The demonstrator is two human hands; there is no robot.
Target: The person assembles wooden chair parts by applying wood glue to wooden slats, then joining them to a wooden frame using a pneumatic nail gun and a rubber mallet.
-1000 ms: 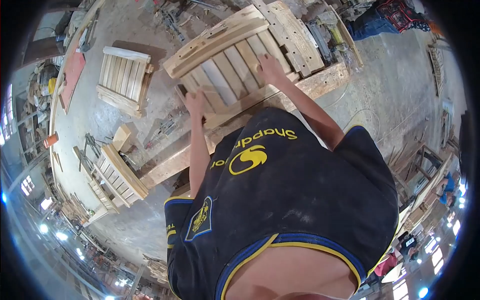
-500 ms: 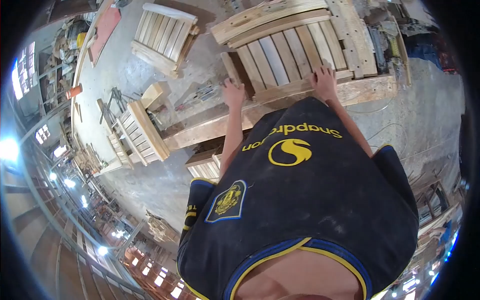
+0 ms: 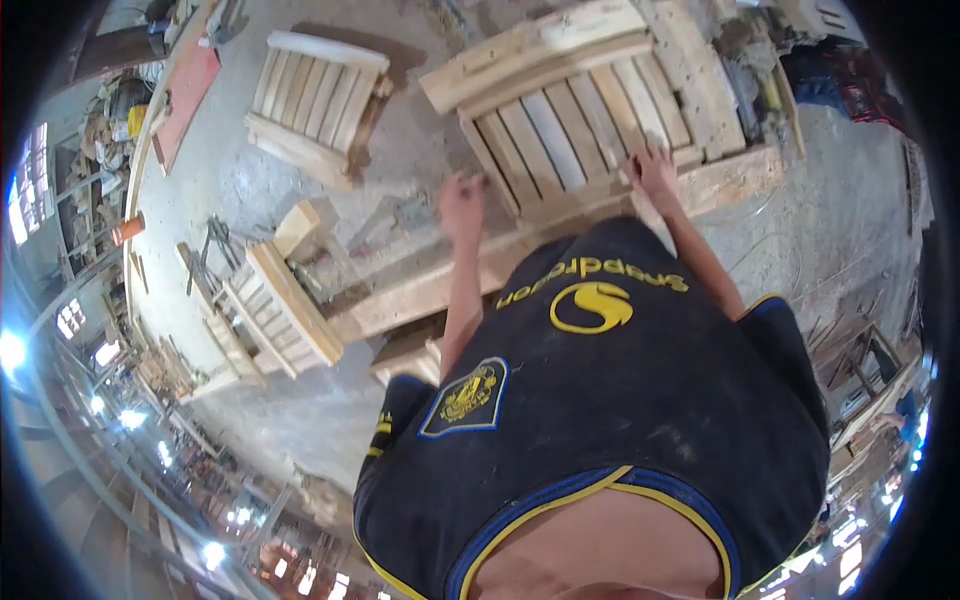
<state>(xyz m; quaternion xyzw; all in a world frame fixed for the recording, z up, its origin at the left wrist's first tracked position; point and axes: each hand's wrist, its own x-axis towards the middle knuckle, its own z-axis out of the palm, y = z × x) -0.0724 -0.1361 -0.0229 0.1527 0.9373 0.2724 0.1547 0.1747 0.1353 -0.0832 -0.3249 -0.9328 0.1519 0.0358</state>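
A slatted wooden panel of pale strips lies before me, framed by rails. Along its left end runs a narrow end board, close against the slats. My left hand is just outside the near-left corner, somewhat blurred, with its fingers bent and nothing seen in them. My right hand rests at the near rail, toward the right, fingers apart with tips over the slat ends. A thick plank lies along the panel's far side, and a wide board stands along its right.
The panel lies on a worn wooden bench. Another slatted piece sits on the concrete floor at the upper left, and a slatted frame leans at the left. A red board lies beyond. Cables trail on the right floor.
The end board at the left, angled away from the slats before, now sits close along them. My left hand has come off that board and drawn slightly back; my right hand stays at the near rail.
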